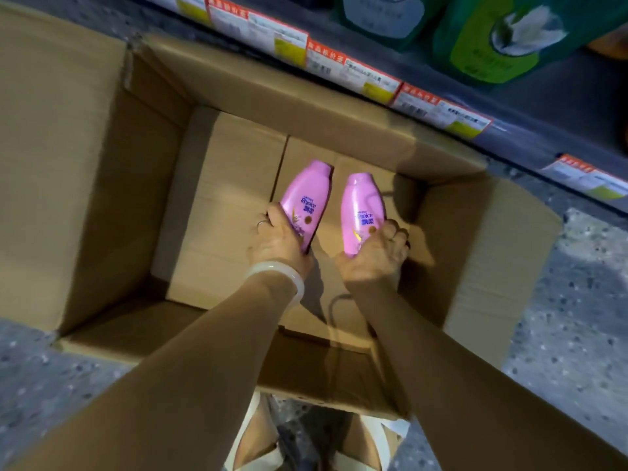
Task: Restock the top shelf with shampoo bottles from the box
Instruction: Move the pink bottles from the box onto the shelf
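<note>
Both my hands reach down into a large open cardboard box [112,185] on the floor. My left hand [277,237] grips the lower end of a pink shampoo bottle [311,195], cap pointing away from me. My right hand [377,253] holds a second pink shampoo bottle [362,207] the same way, just right of the first. The two bottles lie side by side, slightly apart, above the box's bare cardboard bottom. No other bottles show in the box. The top shelf is out of view.
A low shelf edge with red-and-white price tags [353,71] runs diagonally behind the box. Green packaged goods [492,39] stand on that shelf. The box flaps spread out over a speckled grey floor [571,328]. My feet [265,447] are just behind the near flap.
</note>
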Demonstrator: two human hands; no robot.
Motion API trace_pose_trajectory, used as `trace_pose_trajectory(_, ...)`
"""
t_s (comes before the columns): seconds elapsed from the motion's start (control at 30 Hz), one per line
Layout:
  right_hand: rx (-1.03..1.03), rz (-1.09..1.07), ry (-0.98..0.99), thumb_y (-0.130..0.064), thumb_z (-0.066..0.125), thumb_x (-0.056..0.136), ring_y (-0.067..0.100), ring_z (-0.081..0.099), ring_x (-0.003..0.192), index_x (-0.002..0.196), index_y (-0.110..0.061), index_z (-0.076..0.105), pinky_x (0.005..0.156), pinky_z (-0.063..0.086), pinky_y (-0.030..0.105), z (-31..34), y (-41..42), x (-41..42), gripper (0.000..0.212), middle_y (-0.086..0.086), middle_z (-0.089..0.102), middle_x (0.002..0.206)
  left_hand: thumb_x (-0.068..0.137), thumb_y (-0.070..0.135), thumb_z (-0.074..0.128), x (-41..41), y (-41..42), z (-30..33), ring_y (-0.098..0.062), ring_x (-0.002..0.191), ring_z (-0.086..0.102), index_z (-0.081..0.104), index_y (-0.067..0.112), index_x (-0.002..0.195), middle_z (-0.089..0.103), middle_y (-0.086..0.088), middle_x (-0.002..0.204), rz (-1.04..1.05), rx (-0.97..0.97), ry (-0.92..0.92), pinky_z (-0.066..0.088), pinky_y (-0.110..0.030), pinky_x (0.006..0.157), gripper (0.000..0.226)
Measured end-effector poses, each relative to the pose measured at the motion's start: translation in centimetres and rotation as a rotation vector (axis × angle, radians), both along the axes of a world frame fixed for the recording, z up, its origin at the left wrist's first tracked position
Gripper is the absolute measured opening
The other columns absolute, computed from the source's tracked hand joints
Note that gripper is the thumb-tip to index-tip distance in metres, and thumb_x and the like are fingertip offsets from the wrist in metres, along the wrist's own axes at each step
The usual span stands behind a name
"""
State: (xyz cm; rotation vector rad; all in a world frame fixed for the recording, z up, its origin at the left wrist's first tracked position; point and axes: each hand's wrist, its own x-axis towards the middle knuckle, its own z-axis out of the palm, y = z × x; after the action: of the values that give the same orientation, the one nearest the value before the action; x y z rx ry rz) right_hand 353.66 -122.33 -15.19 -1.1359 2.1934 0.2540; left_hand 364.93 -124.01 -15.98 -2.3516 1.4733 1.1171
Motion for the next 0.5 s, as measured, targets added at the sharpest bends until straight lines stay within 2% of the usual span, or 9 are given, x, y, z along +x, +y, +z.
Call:
trace_pose_trajectory(0.13,-0.127,-0.12,-0.171,-0.022,0.072,0.071,0.027,0.032,0.126,0.131,-0.001,0.029,0.095,0.035,0.027,3.3,-0.4,-0.1,0.077,0.015,0.036,0.131,0.064,0.01,0.075,-0.4,0.1,3.0,-0.031,0.112,0.047,0.033,0.005,0.119,0.045,-0.014,0.118,0.246,-0.079,0.173,0.045,-0.035,0.09,0.069)
trace_pose_trajectory(0.2,-0.221,-0.174,-0.224,-0.018,0.072,0.068,0.025,0.038,0.12,0.126,-0.002,0.034,0.084,0.034,0.022,7.0,-0.6,0.0,0.071,0.013,0.039,0.126,0.063,0.007,0.075,-0.2,0.2,6.4,-0.03,0.107,0.051,0.033,0.005,0.117,0.047,-0.014,0.116,0.317,-0.171,0.294,0.047,-0.033,0.087,0.069)
trace_pose_trajectory(0.23,-0.268,-0.199,-0.248,-0.016,0.073,0.065,0.024,0.042,0.115,0.123,-0.002,0.036,0.078,0.033,0.019,9.4,-0.7,0.2,0.069,0.012,0.04,0.123,0.063,0.006,0.075,-0.1,0.1,8.6,-0.028,0.105,0.053,0.033,0.005,0.116,0.048,-0.013,0.115,0.325,-0.216,0.337,0.046,-0.027,0.083,0.068)
trace_pose_trajectory(0.3,-0.368,-0.231,-0.297,-0.015,0.076,0.062,0.024,0.044,0.109,0.12,-0.001,0.037,0.071,0.029,0.014,14.4,-1.3,0.4,0.072,0.011,0.04,0.117,0.063,0.005,0.076,0.2,-0.4,13.6,-0.018,0.097,0.054,0.034,0.005,0.115,0.049,-0.008,0.109,0.327,-0.322,0.392,0.042,-0.008,0.073,0.067)
trace_pose_trajectory(0.33,-0.419,-0.226,-0.313,-0.015,0.078,0.06,0.025,0.043,0.108,0.12,0.0,0.038,0.073,0.029,0.015,16.9,-1.7,0.4,0.073,0.011,0.04,0.115,0.062,0.003,0.075,0.2,-0.8,16.3,-0.014,0.092,0.052,0.035,0.003,0.116,0.047,-0.004,0.106,0.331,-0.388,0.411,0.039,-0.001,0.066,0.067)
trace_pose_trajectory(0.37,-0.462,-0.21,-0.326,-0.015,0.079,0.059,0.027,0.041,0.11,0.119,0.002,0.038,0.078,0.031,0.018,19.5,-2.2,0.3,0.074,0.011,0.04,0.114,0.061,0.0,0.074,0.1,-1.3,19.1,-0.013,0.09,0.049,0.036,0.002,0.116,0.044,-0.002,0.103,0.34,-0.455,0.434,0.038,-0.001,0.065,0.067)
trace_pose_trajectory(0.43,-0.517,-0.191,-0.343,-0.014,0.079,0.058,0.03,0.038,0.116,0.119,0.003,0.038,0.094,0.033,0.027,25.0,-3.2,0.1,0.075,0.016,0.041,0.119,0.06,-0.001,0.072,-0.3,-2.1,24.9,-0.014,0.092,0.049,0.037,0.0,0.117,0.043,-0.004,0.103,0.336,-0.55,0.475,0.038,-0.007,0.069,0.067)
trace_pose_trajectory(0.5,-0.571,-0.182,-0.349,-0.016,0.077,0.057,0.031,0.038,0.116,0.119,0.002,0.038,0.097,0.035,0.035,30.6,-3.7,-0.4,0.075,0.015,0.04,0.119,0.06,0.0,0.072,-1.0,-2.6,30.6,-0.012,0.089,0.049,0.037,0.002,0.117,0.045,-0.003,0.103,0.313,-0.601,0.49,0.04,-0.007,0.069,0.067)
